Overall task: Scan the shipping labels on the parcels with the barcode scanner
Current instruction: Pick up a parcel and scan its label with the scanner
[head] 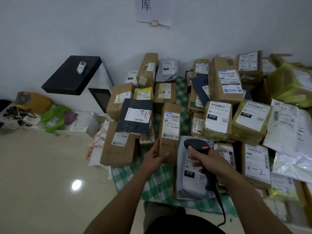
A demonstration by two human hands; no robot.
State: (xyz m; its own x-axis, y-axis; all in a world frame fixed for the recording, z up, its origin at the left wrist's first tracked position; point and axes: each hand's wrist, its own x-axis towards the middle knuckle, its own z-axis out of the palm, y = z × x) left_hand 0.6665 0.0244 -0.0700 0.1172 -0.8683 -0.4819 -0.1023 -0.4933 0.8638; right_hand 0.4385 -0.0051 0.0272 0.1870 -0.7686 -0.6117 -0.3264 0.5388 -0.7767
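Cardboard lies at the left edge of the green checked cloth (157,184): a wide box (118,149) with "4-1" handwritten on it. Just right of it, my left hand (156,156) grips the tall box (169,132) at its near left corner. My fingers lie fairly straight up the side wall and my thumb is pressed across the front face, so the corner is pinched between them. That forearm reaches in from the lower middle, with the wrist straight and the palm turned toward the box. The tall box's long axis runs away from me toward the wall. Its shipping label (171,125) is on the far half, facing up at me, with "4-1" written below it near my thumb. I cannot tell whether the box rests on the cloth or is lifted slightly. Just right of it, my right hand (208,160) is wrapped tightly around the handle of the black barcode scanner (197,146), fingers curled fully round. The back of the hand faces up and the arm comes in from the lower right. The scanner's head points away from me and a little left, with a red light showing on top. Its handle slants back toward me and its cable (222,215) trails down. It hovers over a grey mailer (190,179) marked "010". More parcels (217,117) crowd the cloth's far and right sides, most with their labels facing up.
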